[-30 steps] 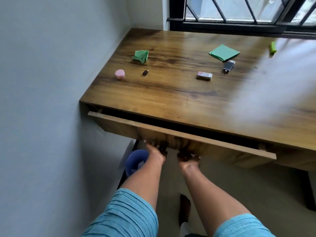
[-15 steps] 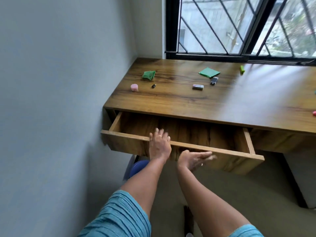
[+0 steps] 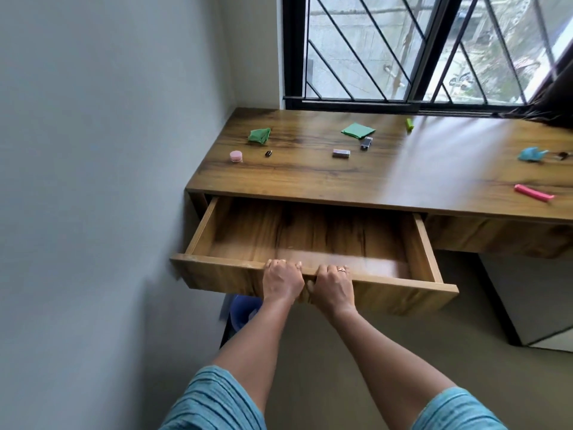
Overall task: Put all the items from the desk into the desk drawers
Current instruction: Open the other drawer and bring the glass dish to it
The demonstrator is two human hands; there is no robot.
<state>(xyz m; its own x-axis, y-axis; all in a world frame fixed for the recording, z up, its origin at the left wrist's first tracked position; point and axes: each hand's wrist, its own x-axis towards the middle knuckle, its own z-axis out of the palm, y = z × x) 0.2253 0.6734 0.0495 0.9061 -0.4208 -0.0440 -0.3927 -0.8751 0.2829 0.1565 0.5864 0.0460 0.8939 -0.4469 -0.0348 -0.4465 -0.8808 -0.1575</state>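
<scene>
Under the drawer at the near left, a blue bin [image 3: 245,308] is largely hidden by the drawer front and the left forearm. On the table [image 3: 310,181], at the far left, a small pink round pot [image 3: 236,156] is seen. A crumpled green paper [image 3: 259,135] lies farther back, and a tiny dark thing [image 3: 268,153] just right of the pot is too small to be made out.

The drawer [image 3: 217,265] stands open below the table's left part, and its far end is hidden under the tabletop. Its front edge is grasped near the middle by both hands, side by side: the left hand [image 3: 282,282] and the right hand [image 3: 335,285]. The fingers are curled over the rim, so the fingertips cannot be seen. A ring [image 3: 341,269] is worn on the right hand.

Farther back, mid-table, a small grey box [image 3: 341,153], a flat green folded sheet [image 3: 358,130] and a dark-and-silver stick [image 3: 366,143] are laid near one another. Any print on them is too blurred to be read. A short green piece [image 3: 410,124] lies by the window [image 3: 372,51].

At the right, a blue thing [image 3: 532,154] of unclear shape is seen. A small dark thing [image 3: 562,155] is nearly cut off by the frame, and a pink stick [image 3: 534,193] lies nearer.
</scene>
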